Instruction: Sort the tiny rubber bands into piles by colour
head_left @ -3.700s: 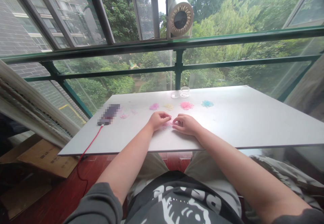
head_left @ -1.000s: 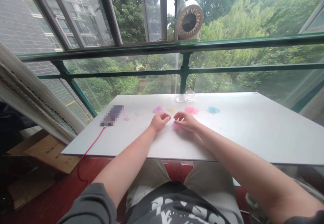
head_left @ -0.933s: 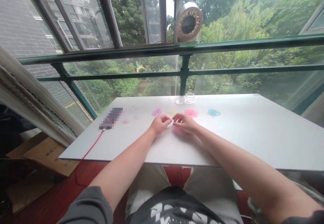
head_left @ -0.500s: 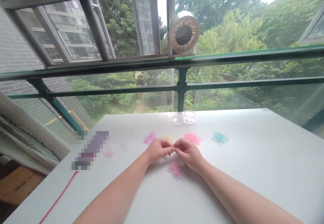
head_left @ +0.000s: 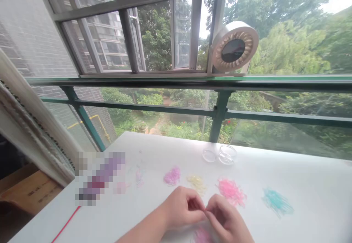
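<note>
Remotely I see left hand (head_left: 179, 207), right hand (head_left: 233, 221) tip to tip, nearer than yellow pile (head_left: 196, 183); can't tell if pinching anything tbh. Pinkish heap (head_left: 202, 235) even nearer. Purple pile (head_left: 172, 176) left of yellow, pink pile (head_left: 231, 191) right.

Both hands met low in the view, right of its middle, fingertip to fingertip. The left forearm (head_left: 145, 223), bare, rose slantwise from the bottom edge toward the right, its wrist fairly straight. The left grip (head_left: 205, 210) had its back turned up, the fingers arched forward and the thumb stretched out below them, so that a small hollow lay between. The right grip (head_left: 207, 211) leaned in from the other side, fingers bent and thumb angled up to join them in a pinch; its wrist lay close to the bottom edge. Whatever sat between the touching tips was too small to tell.
</note>
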Available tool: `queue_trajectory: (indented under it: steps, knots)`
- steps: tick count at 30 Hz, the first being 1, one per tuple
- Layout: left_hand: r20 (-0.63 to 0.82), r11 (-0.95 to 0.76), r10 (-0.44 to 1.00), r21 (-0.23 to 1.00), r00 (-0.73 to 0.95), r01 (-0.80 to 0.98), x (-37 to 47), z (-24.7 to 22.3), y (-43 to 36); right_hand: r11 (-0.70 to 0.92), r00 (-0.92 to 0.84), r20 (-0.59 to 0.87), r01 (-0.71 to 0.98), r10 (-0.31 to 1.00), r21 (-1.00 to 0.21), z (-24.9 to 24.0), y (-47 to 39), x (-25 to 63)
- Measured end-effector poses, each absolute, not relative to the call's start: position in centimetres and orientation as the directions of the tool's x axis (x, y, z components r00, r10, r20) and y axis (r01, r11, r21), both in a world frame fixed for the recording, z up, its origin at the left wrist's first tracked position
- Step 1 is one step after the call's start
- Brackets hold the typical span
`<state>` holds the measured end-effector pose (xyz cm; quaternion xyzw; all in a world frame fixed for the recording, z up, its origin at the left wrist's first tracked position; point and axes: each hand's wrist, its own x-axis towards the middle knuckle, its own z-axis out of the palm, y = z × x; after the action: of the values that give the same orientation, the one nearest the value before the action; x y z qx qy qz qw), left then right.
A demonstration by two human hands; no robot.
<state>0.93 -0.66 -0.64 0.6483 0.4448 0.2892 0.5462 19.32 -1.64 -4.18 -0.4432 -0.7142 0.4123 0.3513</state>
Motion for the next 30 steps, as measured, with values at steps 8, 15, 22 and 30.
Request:
queue_trajectory:
  steps: [8, 15, 22, 30]
  knots:
    - [-0.078, -0.079, 0.926, 0.916, 0.369, 0.393, 1.1, -0.8, -0.4, 0.28, -0.35, 0.142, 0.384, 0.926, -0.88, -3.5, -1.3, 19.4]
    - [-0.006, -0.172, 0.916, 0.897, 0.401, 0.406, 0.9, -1.2, -0.4, 0.287, -0.364, 0.117, 0.459, 0.924, -0.841, -1.5, -1.9, 19.3]
    - [0.018, -0.255, 0.88, 0.86, 0.475, 0.441, 0.6, -1.0, -0.4, 0.33, -0.378, 0.119, 0.562, 0.918, -0.758, -0.7, -2.2, 19.5]
    - [0.071, -0.338, 0.843, 0.841, 0.533, 0.422, 0.5, -0.6, 0.3, 0.351, -0.343, 0.177, 0.554, 0.923, -0.755, -0.9, -2.1, 19.9]
